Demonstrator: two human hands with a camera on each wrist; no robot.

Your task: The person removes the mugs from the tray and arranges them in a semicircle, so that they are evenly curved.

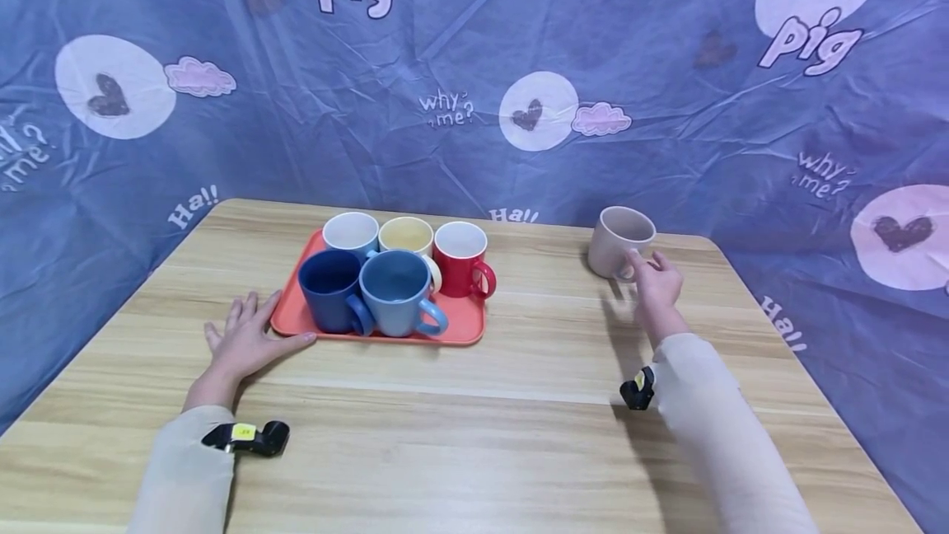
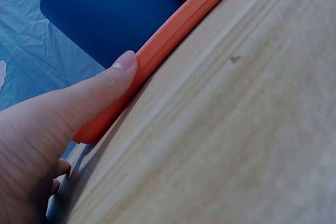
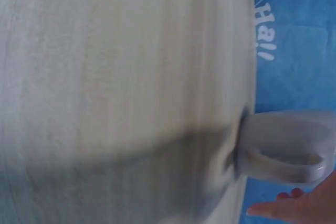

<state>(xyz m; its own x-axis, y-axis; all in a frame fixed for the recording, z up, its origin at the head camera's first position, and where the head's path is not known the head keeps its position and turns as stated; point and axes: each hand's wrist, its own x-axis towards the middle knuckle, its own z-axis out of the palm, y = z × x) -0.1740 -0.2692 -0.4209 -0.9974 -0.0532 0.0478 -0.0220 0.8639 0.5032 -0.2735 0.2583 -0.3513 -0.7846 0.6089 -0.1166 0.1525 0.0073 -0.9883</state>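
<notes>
My left hand [image 1: 248,344] rests at the near left corner of an orange tray [image 1: 463,333]. Its thumb [image 2: 122,66] touches the tray's rim in the left wrist view, and the fingers spread along the side. The tray bears several mugs: a dark blue mug [image 1: 326,295], a blue-grey mug [image 1: 393,307], a light blue mug [image 1: 348,239], a cream mug [image 1: 404,241] and a red mug [image 1: 452,269]. Far right, a grey-beige mug [image 1: 611,250] stands upright on the table. My right hand [image 1: 657,287] is at its handle [image 3: 294,170], fingers extended beside it; any grip is unclear.
The wooden table [image 1: 474,435] ends just behind the tray and the lone mug. A blue printed cloth [image 1: 415,56] hangs behind it and at both sides. Bare tabletop lies between the tray and the lone mug.
</notes>
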